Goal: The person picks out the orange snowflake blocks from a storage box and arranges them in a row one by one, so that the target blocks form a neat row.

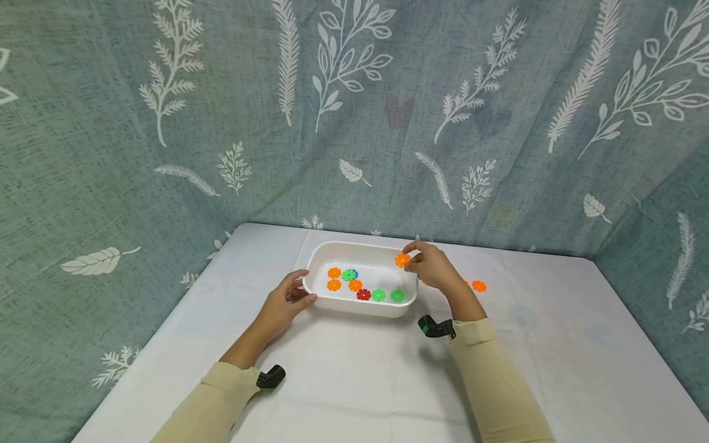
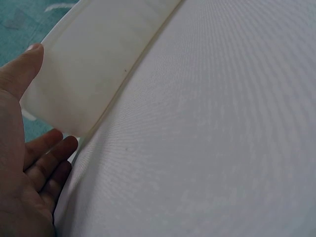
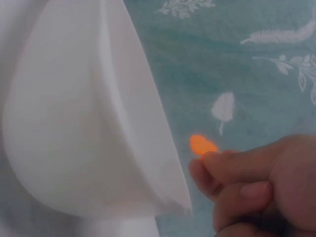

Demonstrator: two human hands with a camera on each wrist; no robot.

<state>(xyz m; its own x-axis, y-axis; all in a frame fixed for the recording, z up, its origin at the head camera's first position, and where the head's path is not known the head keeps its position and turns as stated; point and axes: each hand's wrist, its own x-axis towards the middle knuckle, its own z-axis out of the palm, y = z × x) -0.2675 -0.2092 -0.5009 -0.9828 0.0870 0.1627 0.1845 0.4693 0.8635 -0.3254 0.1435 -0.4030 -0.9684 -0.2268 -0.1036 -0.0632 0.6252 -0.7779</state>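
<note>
A white plastic tub [image 1: 354, 305] stands on the table, several flower-shaped plastic discs lying on its floor. Among them are an orange disc [image 1: 334, 285], a red disc [image 1: 363, 295] and a green disc [image 1: 397, 296]. My left hand [image 1: 279, 312] holds the tub's left end, thumb at the front corner and index finger farther back; in the left wrist view its other fingers lie beside the wall [image 2: 94, 64]. Over the tub's right end, my right hand [image 1: 434, 269] pinches an orange flower-shaped disc [image 1: 402, 260] between thumb and fingertips. That disc [image 3: 201, 144] looks blurred in the right wrist view.
Right of the tub, more orange discs [image 1: 479, 286] lie on the white-covered table [image 1: 343, 381], some partly hidden by my right hand and wrist. A blue-green curtain [image 1: 343, 203] with white leaf prints hangs behind the table.
</note>
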